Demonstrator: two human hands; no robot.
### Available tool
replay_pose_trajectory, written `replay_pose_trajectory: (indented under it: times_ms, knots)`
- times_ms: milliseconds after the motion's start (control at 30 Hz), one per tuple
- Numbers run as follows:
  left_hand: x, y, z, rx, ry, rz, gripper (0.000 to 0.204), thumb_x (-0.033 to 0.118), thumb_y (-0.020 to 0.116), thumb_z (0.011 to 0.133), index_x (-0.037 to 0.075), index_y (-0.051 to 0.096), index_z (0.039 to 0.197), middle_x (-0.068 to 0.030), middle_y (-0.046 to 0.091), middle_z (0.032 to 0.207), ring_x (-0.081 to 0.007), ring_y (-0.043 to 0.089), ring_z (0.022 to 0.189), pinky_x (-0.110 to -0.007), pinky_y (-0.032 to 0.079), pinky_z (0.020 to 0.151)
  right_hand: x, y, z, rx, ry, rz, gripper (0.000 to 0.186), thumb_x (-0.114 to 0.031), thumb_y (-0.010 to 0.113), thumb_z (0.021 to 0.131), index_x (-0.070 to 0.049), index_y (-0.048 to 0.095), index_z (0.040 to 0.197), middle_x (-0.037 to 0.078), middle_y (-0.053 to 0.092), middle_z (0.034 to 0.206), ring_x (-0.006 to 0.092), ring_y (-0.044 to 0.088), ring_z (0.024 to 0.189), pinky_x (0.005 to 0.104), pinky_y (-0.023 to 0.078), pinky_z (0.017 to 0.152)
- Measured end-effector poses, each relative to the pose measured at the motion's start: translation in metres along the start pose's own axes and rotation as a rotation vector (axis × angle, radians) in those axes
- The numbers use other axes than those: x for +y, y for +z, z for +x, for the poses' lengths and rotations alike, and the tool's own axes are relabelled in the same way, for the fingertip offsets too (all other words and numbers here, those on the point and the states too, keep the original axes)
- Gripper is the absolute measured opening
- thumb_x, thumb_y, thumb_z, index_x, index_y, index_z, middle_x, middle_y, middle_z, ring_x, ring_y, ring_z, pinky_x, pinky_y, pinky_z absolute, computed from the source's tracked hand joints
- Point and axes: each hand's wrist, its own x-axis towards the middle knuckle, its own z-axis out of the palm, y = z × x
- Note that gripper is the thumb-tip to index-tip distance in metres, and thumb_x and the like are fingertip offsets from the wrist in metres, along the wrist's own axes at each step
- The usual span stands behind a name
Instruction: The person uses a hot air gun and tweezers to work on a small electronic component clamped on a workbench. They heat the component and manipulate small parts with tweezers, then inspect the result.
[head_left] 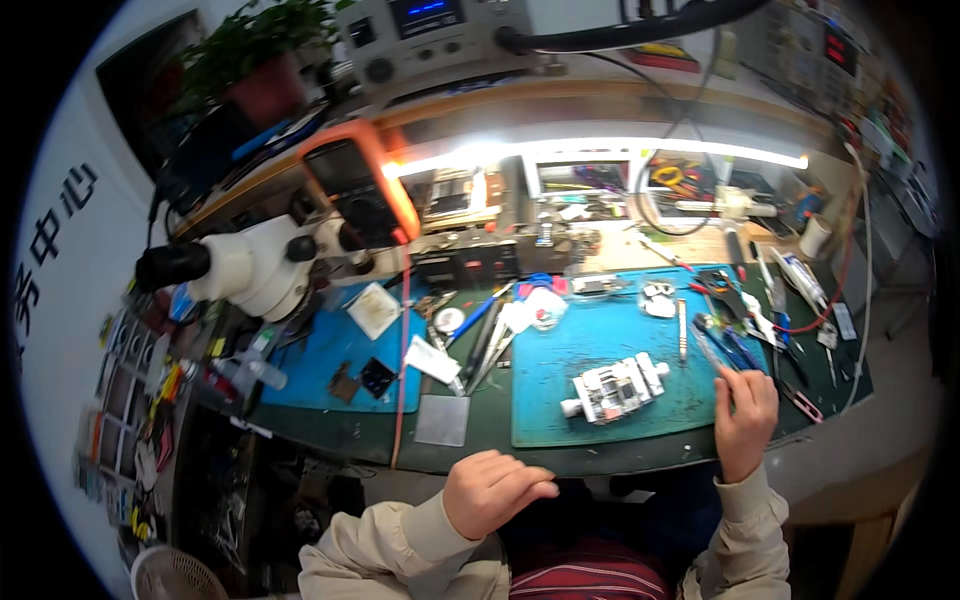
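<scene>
Right hand [745, 412] right of metal clamp fixture [614, 388], fingers reaching into tool pile [735, 335], grip unclear. Left hand [492, 492] below fixture, loosely curled, empty. Risk: snagging red cable [815, 322], scattering tools.

matt blue rubbery mat [600, 350], bare metal clamp [614, 388]

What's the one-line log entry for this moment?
left hand: empty, curled at desk edge | right hand: picking tool beside blue mat | clamp fixture: untouched
</scene>
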Motion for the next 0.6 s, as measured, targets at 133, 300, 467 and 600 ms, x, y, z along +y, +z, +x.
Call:
replay_pose_trajectory:
  times_ms: [133,300,467,600]
  knots:
    - [-0.032,-0.036,-0.062,0.293,-0.35,0.139,0.015,-0.002,0.064,0.098,0.007,0.073,0.106,-0.0043,0.07,0.083,-0.0214,0.069,0.073,-0.035,0.052,0.064,0.001,0.002,-0.006,0.007,0.016,0.137,0.011,-0.01,0.067,0.101,-0.001,0.073,0.101,0.011,0.061,0.084,0.0317,0.058,0.079,0.0432,0.044,0.072]
    - [-0.094,-0.083,-0.054,0.397,-0.435,0.337,0.021,-0.005,0.067,0.097,0.001,0.072,0.116,-0.0146,0.073,0.101,-0.0317,0.071,0.088,-0.038,0.056,0.075,0.008,-0.001,-0.01,0.015,0.064,0.133,0.016,-0.011,0.063,0.104,0.002,0.072,0.104,0.013,0.064,0.086,0.0321,0.058,0.077,0.0431,0.045,0.072]
    - [-0.118,-0.057,0.02,0.055,0.023,0.435,0.031,-0.001,0.068,0.086,0.005,0.073,0.116,-0.0099,0.075,0.109,-0.0276,0.071,0.093,-0.039,0.056,0.08,0.015,0.002,-0.009,-0.002,0.067,0.118,0.015,-0.01,0.063,0.104,0.002,0.072,0.105,0.014,0.064,0.087,0.0327,0.059,0.078,0.0437,0.045,0.071]
    - [-0.166,-0.044,0.035,-0.222,0.047,0.813,0.016,0.01,0.066,0.085,0.01,0.068,0.101,-0.003,0.069,0.094,-0.0215,0.067,0.086,-0.036,0.054,0.075,0.017,0.006,-0.012,-0.008,0.081,0.151,0.015,-0.009,0.061,0.104,0.003,0.071,0.106,0.015,0.064,0.087,0.0334,0.059,0.078,0.0439,0.045,0.071]
